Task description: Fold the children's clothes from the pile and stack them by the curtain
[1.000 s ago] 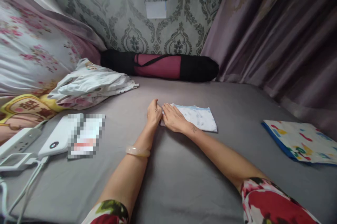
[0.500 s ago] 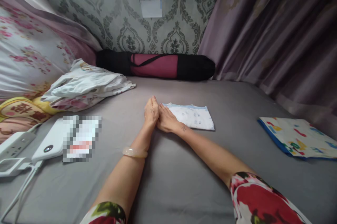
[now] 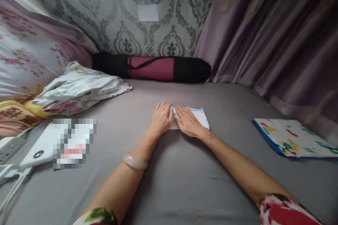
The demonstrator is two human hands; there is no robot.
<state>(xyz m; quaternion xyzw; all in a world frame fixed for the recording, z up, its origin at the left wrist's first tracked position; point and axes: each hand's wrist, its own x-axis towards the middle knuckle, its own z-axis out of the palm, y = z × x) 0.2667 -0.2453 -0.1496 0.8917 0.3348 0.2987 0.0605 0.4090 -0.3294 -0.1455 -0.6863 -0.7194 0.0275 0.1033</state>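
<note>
A small folded white cloth with a pale blue edge (image 3: 202, 116) lies on the grey bed sheet (image 3: 171, 172). My left hand (image 3: 161, 118) lies flat on its left part, fingers stretched out. Beside it, my right hand (image 3: 188, 122) presses flat on the middle of the cloth, fingers also spread. Both hands cover most of the cloth; only its right end and far edge show. A pale bangle (image 3: 135, 162) sits on my left wrist.
A heap of white clothes (image 3: 79, 87) lies at the left by floral pillows (image 3: 23, 59). A black and maroon roll bag (image 3: 151, 68) lies along the wall. A folded colourful cloth (image 3: 290, 137) is at the right. A power bank (image 3: 35, 151) and cables sit at the left front.
My hands were pressed together at the cloth's left edge; now both lie flat on top of it. The cloth looks narrower, folded over to the right.
</note>
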